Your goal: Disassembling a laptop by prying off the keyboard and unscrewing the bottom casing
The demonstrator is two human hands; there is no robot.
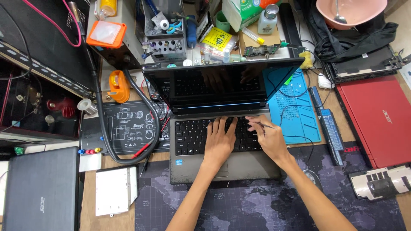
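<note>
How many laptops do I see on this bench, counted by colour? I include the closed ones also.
Grey, open, under both hands: 1, the grey laptop, with the left hand on its keys and the right hand holding a thin tool.
Red, closed: 1, the red laptop.
Black, closed: 1, the black laptop.
Total: 3

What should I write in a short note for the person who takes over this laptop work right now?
Left hand: flat on the black keyboard of the open grey laptop, holding nothing.
Right hand: pinching a thin dark pointed tool at the keyboard's upper right keys.
The laptop sits mid-bench, its dark screen off, lid up.
Blue silicone work mat lies right of it; closed red laptop farther right.
Done: all keys appear in place; nothing visibly removed.
Left: whatever the tool is working on.
</note>
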